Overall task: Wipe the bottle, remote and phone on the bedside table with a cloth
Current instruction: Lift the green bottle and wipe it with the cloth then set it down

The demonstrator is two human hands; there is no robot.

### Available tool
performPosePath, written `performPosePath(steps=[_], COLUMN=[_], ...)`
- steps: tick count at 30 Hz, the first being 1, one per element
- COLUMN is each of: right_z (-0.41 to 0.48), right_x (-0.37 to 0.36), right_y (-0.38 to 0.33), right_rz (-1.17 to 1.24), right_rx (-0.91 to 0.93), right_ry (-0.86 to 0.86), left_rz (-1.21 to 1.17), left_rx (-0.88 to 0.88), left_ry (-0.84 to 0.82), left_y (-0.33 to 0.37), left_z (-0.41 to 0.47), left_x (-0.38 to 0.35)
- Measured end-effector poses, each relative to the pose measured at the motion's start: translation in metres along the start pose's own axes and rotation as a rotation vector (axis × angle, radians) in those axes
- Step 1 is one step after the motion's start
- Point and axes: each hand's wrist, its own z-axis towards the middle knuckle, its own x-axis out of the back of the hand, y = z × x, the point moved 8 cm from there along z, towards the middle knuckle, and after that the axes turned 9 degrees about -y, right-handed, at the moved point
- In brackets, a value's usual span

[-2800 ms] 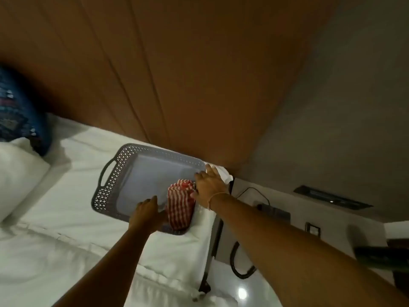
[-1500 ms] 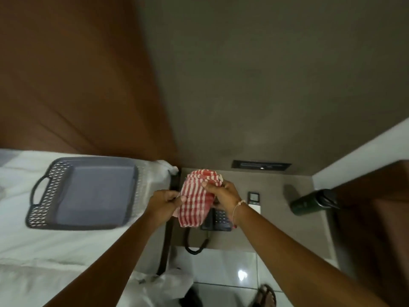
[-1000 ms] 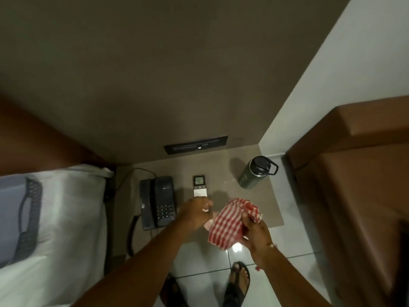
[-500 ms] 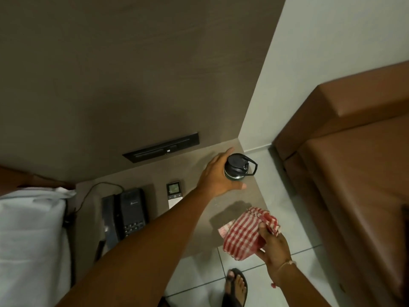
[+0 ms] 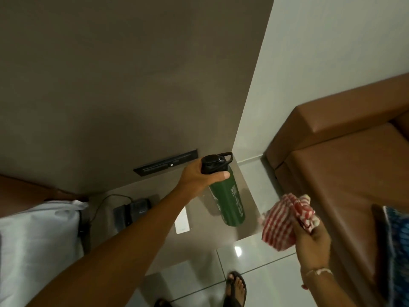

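Head view: my left hand (image 5: 197,177) grips the green bottle (image 5: 228,196) at its black cap, over the bedside table (image 5: 221,235). Right hand (image 5: 309,240) clutches the red-checked cloth (image 5: 285,220). Remote (image 5: 182,224) and phone (image 5: 132,211) lie on the table.

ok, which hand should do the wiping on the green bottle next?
Right hand: it already holds the red-checked cloth beside the green metal bottle. Left hand is occupied gripping the bottle's neck.

You face a dull brown wall panel (image 5: 124,80) with a dark slot plate (image 5: 165,163) set low in it. A pale wall (image 5: 321,52) meets it on the right. Glossy floor tiles (image 5: 261,251) reflect a light. A brown padded bench (image 5: 345,173) stands right, white bedding (image 5: 37,240) left.
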Motion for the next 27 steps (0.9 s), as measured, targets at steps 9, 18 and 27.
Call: performPosePath(steps=[9, 18, 27], right_z=[-0.105, -0.211, -0.215], right_x=[-0.069, -0.058, 0.004], right_y=[-0.225, -0.2, -0.201], right_rz=[-0.321, -0.617, -0.263], right_rx=[0.723, 0.939, 0.675], right_ry=[-0.445, -0.562, -0.299], left_rz=[-0.195, -0.332, -0.271], left_rx=[-0.048, -0.066, 0.013], left_ry=[0.069, 0.154, 0.08], left_y=[0.122, 0.173, 0.173], left_z=[-0.13, -0.191, -0.216], left_x=[0.005, 0.028, 0.028])
